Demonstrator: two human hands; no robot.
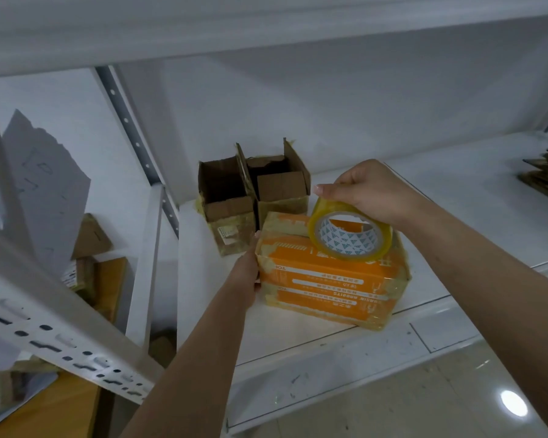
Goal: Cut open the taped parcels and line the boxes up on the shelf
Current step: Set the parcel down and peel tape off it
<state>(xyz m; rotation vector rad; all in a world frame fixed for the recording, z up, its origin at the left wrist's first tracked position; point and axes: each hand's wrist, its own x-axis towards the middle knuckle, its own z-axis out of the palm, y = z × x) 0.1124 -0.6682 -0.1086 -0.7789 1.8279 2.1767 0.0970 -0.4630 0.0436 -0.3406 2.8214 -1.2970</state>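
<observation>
An orange taped parcel point(326, 279) lies on the white shelf point(298, 336) near its front edge. My left hand point(246, 276) grips the parcel's left end. My right hand point(370, 191) holds a roll of clear yellowish tape point(350, 237) by its upper rim, just above the parcel's top right. Behind the parcel stand two opened brown cardboard boxes side by side, the left one point(227, 207) and the right one point(280, 184), flaps up, touching each other.
A stack of flattened cardboard point(544, 175) lies at the shelf's far right. A perforated metal upright point(60, 339) crosses the lower left. More boxes point(86, 257) sit on the neighbouring shelf unit at left. The shelf above hangs low overhead.
</observation>
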